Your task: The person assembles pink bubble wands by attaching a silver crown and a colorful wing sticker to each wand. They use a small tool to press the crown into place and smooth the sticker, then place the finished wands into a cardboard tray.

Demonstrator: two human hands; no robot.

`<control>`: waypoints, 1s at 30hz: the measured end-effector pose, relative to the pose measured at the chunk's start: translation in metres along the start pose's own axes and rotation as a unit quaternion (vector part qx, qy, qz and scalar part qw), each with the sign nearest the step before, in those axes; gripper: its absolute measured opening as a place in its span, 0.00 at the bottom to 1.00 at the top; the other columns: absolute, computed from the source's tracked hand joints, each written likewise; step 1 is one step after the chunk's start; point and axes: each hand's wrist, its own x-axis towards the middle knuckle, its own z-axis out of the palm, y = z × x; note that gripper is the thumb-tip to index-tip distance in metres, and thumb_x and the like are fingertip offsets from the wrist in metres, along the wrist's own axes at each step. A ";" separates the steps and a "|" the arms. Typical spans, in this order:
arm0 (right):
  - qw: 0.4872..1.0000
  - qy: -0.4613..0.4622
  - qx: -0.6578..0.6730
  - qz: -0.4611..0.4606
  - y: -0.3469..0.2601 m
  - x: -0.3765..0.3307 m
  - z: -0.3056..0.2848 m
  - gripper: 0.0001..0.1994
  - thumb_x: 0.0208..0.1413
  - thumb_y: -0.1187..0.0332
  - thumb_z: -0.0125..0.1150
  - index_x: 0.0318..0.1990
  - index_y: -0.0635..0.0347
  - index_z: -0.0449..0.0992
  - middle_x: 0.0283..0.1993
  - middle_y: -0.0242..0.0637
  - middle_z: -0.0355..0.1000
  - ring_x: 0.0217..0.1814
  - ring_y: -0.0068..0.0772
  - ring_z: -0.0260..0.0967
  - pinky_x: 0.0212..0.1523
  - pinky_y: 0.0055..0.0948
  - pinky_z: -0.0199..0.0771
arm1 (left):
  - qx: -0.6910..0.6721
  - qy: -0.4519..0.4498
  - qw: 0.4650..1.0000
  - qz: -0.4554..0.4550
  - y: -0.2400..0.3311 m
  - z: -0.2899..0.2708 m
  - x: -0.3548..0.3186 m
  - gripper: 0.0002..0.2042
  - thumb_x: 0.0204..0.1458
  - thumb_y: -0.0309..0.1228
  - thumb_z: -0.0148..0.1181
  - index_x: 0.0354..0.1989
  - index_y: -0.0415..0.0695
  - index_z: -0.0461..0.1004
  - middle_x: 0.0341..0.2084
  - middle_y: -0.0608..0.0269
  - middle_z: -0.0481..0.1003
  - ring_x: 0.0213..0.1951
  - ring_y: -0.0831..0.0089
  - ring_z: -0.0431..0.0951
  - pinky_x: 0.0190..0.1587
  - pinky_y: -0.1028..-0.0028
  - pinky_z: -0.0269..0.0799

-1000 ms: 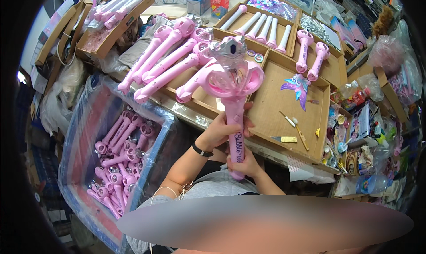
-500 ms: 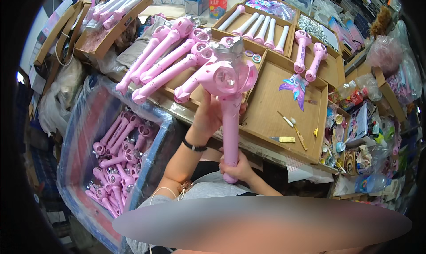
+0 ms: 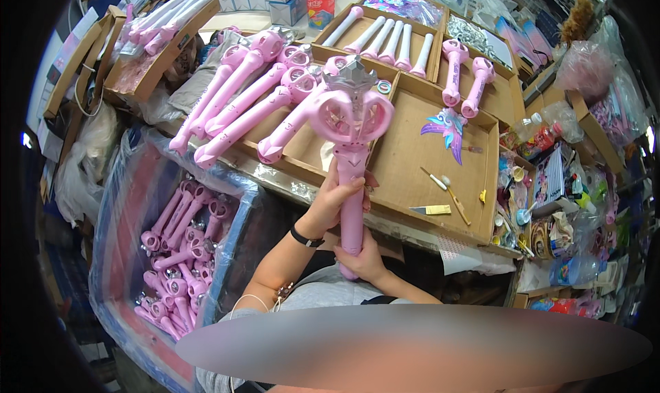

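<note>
A pink toy wand [image 3: 353, 161] with a ring-shaped head and silver crown top stands upright in front of me. My left hand [image 3: 338, 199] is wrapped round its handle below the head. Lower down, my right hand [image 3: 366, 259] grips the handle near its bottom end. Behind the wand's head, several similar pink wands [image 3: 249, 109] lie side by side in a cardboard tray, partly hidden by the one I hold.
On the left stands a plastic-lined bin [image 3: 242, 221] holding many short pink wand parts [image 3: 182, 255]. A cardboard tray [image 3: 395, 170] on the right holds a brush [image 3: 457, 204] and a purple-blue wing piece [image 3: 447, 130]. White handles [image 3: 388, 39] lie farther back.
My left hand has shifted from beside the wand's head to a closed grip on the handle. The wand has turned, showing its crown more squarely. My right hand stays at the bottom end.
</note>
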 end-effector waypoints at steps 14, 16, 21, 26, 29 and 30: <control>0.992 -0.017 -0.105 -0.068 0.004 -0.005 -0.003 0.26 0.44 0.64 0.68 0.49 0.63 0.66 0.30 0.46 0.72 0.30 0.40 0.74 0.33 0.34 0.73 | -0.035 -0.045 0.988 0.143 0.021 -0.013 0.017 0.48 0.37 0.72 0.50 0.58 0.41 0.62 0.49 0.53 0.71 0.42 0.64 0.77 0.45 0.66 0.74; 0.994 -0.012 -0.098 -0.054 0.003 -0.005 -0.003 0.25 0.44 0.65 0.68 0.49 0.63 0.66 0.29 0.46 0.73 0.29 0.41 0.75 0.32 0.35 0.73 | -0.044 -0.008 0.991 0.128 0.026 -0.010 0.018 0.46 0.39 0.69 0.52 0.57 0.41 0.62 0.48 0.53 0.71 0.42 0.64 0.77 0.45 0.64 0.74; 0.996 0.030 -0.078 -0.025 -0.004 -0.002 -0.003 0.24 0.45 0.65 0.67 0.49 0.63 0.66 0.30 0.43 0.73 0.29 0.36 0.74 0.32 0.34 0.73 | -0.029 -0.051 0.993 0.102 0.021 0.003 0.005 0.39 0.48 0.34 0.63 0.64 0.54 0.42 0.51 0.48 0.66 0.38 0.66 0.76 0.42 0.66 0.74; 0.998 0.009 -0.054 -0.021 -0.006 -0.004 -0.003 0.24 0.46 0.65 0.67 0.50 0.62 0.65 0.31 0.39 0.72 0.30 0.31 0.72 0.34 0.31 0.72 | 0.014 0.004 0.997 0.077 0.012 0.005 0.001 0.40 0.43 0.28 0.60 0.64 0.52 0.44 0.51 0.49 0.66 0.35 0.67 0.74 0.37 0.69 0.73; 0.999 0.000 -0.039 -0.007 -0.001 -0.005 -0.002 0.25 0.46 0.65 0.67 0.50 0.62 0.64 0.31 0.38 0.71 0.31 0.29 0.71 0.34 0.31 0.71 | 0.003 -0.014 0.997 0.074 0.012 0.001 0.002 0.40 0.44 0.26 0.61 0.64 0.53 0.43 0.51 0.48 0.66 0.35 0.69 0.74 0.38 0.70 0.72; 0.999 0.004 -0.039 -0.008 0.000 -0.005 -0.002 0.25 0.46 0.65 0.67 0.50 0.62 0.64 0.32 0.38 0.71 0.31 0.29 0.70 0.34 0.31 0.71 | -0.004 -0.021 0.997 0.071 0.012 -0.001 0.002 0.40 0.45 0.25 0.61 0.64 0.53 0.43 0.51 0.47 0.66 0.36 0.69 0.74 0.39 0.71 0.73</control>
